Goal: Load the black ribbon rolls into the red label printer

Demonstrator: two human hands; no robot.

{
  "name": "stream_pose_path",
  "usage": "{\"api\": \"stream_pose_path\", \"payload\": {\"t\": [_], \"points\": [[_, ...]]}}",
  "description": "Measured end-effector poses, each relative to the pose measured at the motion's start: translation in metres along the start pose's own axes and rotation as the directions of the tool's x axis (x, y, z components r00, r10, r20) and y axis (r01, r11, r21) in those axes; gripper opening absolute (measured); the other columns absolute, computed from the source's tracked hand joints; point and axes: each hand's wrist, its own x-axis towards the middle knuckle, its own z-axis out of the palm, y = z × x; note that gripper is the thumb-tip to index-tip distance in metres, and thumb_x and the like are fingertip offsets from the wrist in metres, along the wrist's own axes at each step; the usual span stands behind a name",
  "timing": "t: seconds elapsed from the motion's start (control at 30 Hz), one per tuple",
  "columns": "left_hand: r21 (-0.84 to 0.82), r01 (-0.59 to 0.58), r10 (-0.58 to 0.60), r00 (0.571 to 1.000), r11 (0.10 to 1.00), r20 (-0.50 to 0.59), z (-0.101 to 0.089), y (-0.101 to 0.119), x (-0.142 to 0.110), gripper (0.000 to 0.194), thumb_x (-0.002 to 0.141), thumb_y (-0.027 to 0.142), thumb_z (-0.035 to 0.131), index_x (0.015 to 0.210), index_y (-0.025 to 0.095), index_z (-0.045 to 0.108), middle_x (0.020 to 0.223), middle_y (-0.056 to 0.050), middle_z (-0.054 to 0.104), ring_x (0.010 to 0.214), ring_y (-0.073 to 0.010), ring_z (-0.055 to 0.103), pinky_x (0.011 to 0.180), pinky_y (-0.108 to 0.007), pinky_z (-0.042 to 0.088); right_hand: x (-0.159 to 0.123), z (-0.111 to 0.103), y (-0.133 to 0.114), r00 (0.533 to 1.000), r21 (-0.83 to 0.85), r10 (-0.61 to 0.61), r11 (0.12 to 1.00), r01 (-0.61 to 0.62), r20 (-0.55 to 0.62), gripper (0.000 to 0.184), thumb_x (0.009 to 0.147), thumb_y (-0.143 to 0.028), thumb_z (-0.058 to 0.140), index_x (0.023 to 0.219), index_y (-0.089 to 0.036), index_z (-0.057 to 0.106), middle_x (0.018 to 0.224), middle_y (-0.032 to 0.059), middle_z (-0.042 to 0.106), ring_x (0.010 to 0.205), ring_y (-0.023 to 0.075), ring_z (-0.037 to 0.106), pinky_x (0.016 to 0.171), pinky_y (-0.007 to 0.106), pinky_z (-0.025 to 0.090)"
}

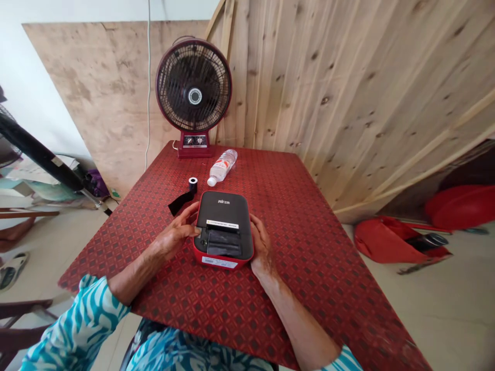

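Observation:
A red and black label printer lies flat on the table in front of me, its lid down. A dark, glossy strip sticks out of the slot toward me. My left hand grips the printer's left side, the thumb pressing on the top by a small panel at the left edge. Along the right side, my right hand is wrapped against the casing, its fingertips partly hidden behind it. A black ribbon roll with a white core stands just beyond the printer, its loose end trailing to the left.
A clear plastic bottle lies on its side behind the printer. At the far edge of the red patterned table stands a dark red fan. Wooden boards rise behind. A red bag sits on the floor at right.

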Motion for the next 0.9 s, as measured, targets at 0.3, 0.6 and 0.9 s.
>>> {"api": "stream_pose_path", "payload": {"t": [0.3,0.6,0.9], "points": [[-0.035,-0.007,0.007,1.000,0.999,-0.010,0.000,-0.004,-0.003,0.072,0.063,0.016,0.062,0.133,0.025,0.049,0.137,-0.007,0.054,0.121,-0.0293,0.053,0.097,-0.040,0.044,-0.001,0.003,-0.002,1.000,0.038,-0.013,0.999,0.013,-0.023,0.039,0.086,-0.050,0.049,0.115,-0.028,0.062,0.124,0.0023,0.064,0.118,0.0225,0.055,0.102,0.041,0.039],[0.043,-0.040,0.039,0.999,0.998,0.023,0.000,0.004,-0.004,0.067,0.065,0.019,0.063,0.130,0.024,0.052,0.135,-0.008,0.056,0.126,-0.0314,0.048,0.099,-0.043,0.043,0.000,0.006,-0.009,1.000,0.041,-0.023,0.999,0.023,-0.010,0.039,0.085,-0.051,0.050,0.112,-0.026,0.063,0.121,0.0046,0.064,0.116,0.0237,0.055,0.101,0.042,0.040],[0.825,-0.344,0.323,0.923,0.449,0.209,0.011,0.049,0.009,0.027,0.085,0.033,0.056,0.106,0.021,0.069,0.121,-0.010,0.065,0.117,-0.0266,0.056,0.103,-0.042,0.041,0.001,0.007,-0.016,0.997,0.040,-0.082,0.996,0.082,0.009,0.037,0.086,-0.048,0.047,0.110,-0.026,0.065,0.114,0.0043,0.065,0.112,0.0223,0.057,0.101,0.042,0.040]]}}
